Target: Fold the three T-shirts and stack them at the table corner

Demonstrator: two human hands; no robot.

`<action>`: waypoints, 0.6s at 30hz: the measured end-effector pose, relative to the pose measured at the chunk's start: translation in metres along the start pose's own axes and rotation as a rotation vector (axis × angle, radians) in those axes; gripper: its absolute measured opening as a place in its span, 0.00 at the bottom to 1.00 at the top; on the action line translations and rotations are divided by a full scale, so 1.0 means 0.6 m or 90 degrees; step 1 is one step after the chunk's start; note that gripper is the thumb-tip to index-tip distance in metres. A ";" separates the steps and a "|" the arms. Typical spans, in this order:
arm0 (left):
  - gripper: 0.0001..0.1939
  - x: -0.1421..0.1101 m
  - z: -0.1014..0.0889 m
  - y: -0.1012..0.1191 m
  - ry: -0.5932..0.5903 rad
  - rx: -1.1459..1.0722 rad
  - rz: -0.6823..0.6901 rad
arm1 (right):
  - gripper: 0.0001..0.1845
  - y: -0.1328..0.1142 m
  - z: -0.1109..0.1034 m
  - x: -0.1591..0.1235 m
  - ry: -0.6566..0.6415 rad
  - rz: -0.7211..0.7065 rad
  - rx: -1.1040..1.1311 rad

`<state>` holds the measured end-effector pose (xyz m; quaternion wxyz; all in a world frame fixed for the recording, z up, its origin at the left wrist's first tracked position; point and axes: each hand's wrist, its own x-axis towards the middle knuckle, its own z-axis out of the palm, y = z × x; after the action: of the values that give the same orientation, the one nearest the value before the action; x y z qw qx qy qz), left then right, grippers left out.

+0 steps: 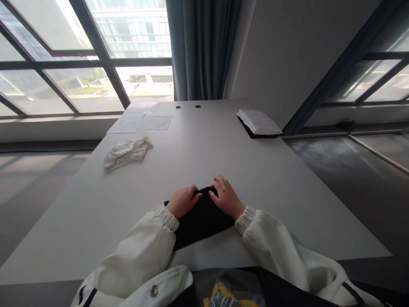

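Observation:
A piece of folded black cloth [204,219] lies on the white table close to my body. My left hand [182,201] is closed on its upper left edge, thumb on top and the other fingers mostly hidden. At the upper right edge my right hand [227,199] grips the same cloth, thumb bent inward and fingers reaching over the far side. Between the two thumbs the far edge of the cloth bulges up slightly. Whether the cloth is a garment cannot be made out.
A crumpled white cloth [128,153] rests on the table [198,149] at the left. Printed papers [155,122] lie at the far left. Folded white cloth [259,122] sits on something flat and black [265,136] at the far right. Two cable holes are near the back edge.

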<state>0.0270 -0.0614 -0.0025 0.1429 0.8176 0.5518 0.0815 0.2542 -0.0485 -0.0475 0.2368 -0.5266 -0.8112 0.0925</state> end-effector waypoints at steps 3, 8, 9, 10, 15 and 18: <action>0.14 -0.001 -0.002 -0.002 -0.001 -0.013 -0.001 | 0.10 -0.001 -0.009 0.004 0.015 -0.018 0.090; 0.13 -0.003 -0.008 -0.003 0.007 -0.033 0.002 | 0.10 -0.005 -0.034 0.007 0.008 0.078 0.300; 0.13 -0.003 -0.009 -0.004 0.006 -0.038 0.005 | 0.12 -0.004 -0.039 0.007 0.002 0.108 0.359; 0.13 -0.004 -0.010 -0.004 0.007 -0.044 0.005 | 0.14 -0.004 -0.043 0.008 -0.004 0.134 0.428; 0.11 -0.005 -0.011 -0.008 0.050 -0.073 -0.020 | 0.24 0.001 -0.050 0.008 -0.036 0.233 0.730; 0.10 -0.004 -0.011 -0.010 0.072 -0.082 -0.047 | 0.31 0.002 -0.051 0.008 -0.089 0.236 0.784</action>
<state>0.0189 -0.0608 0.0021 0.1665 0.7802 0.5821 0.1573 0.2682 -0.0469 -0.0197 0.4223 -0.4186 -0.5188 0.6143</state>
